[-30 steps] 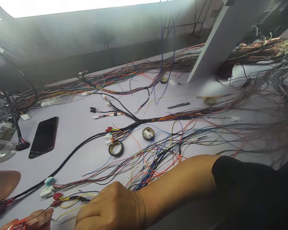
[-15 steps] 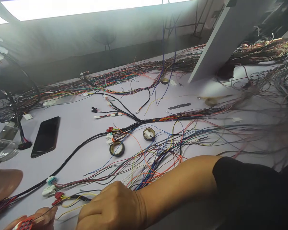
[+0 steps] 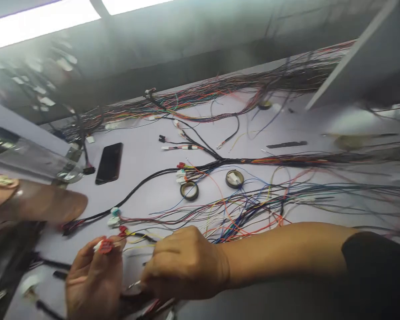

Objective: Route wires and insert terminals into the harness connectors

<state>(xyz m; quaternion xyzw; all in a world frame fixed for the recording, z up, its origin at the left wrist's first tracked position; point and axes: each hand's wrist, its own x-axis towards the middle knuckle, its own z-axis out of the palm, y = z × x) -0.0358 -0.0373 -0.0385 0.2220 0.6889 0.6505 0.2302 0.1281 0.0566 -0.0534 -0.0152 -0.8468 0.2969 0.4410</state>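
Note:
My left hand (image 3: 95, 284) is at the lower left, its thumb and fingers pinching a red connector (image 3: 106, 246) with a white part at its side. Beside it on the right, my right hand (image 3: 183, 262) has curled fingers round a wire with a metal terminal (image 3: 134, 285) showing at the fingertips. Just beyond the hands lie a smaller red connector (image 3: 123, 230) with yellow wires and a white connector (image 3: 114, 221). A black-wrapped harness (image 3: 136, 186) runs across the table behind them.
A phone (image 3: 109, 163) lies at the left near a clear bottle (image 3: 36, 155). Two tape rolls (image 3: 189, 190) (image 3: 234, 178) sit mid-table among loose wires (image 3: 240, 218). A grey post (image 3: 356, 58) stands at the right. Someone's blurred hand or arm (image 3: 43, 200) reaches in from the left.
The view has shifted left and down, so the table's things appear further right. My left hand with the red connector now shows more fully, close to my right hand.

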